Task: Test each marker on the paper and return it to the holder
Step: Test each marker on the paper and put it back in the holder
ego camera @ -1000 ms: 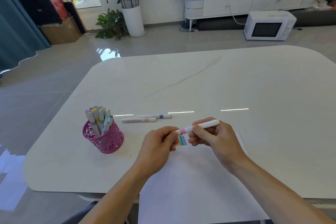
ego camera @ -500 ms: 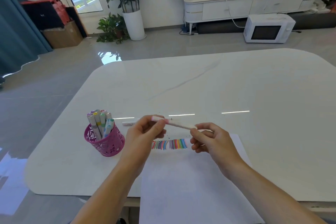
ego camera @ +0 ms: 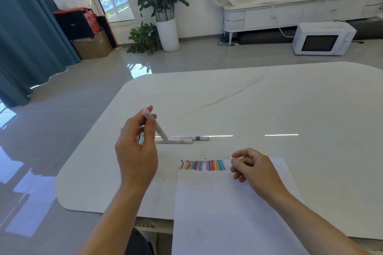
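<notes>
Above the table's (ego camera: 269,99) left side: left hand (ego camera: 136,151) is gripping the pink-capped marker (ego camera: 155,125) between thumb and fingers, pink end up, body slanting down to the right.
Right hand (ego camera: 251,168): is resting on the paper (ego camera: 228,213), just right of the colour strokes (ego camera: 203,165); fingers are curling loosely and holding nothing visible.
Holder: is sitting hidden behind the left hand, so its mouth is not showing.
Step, by my judgement: returning the marker. Doing it well means tipping it upright, lowering it straight, and releasing it only once seated.
Nearby: white marker (ego camera: 174,141) and blue-banded marker (ego camera: 198,138) are lying side by side beyond the paper, right of the raised hand.
Obstruction: the hand itself is blocking sight of the target.
</notes>
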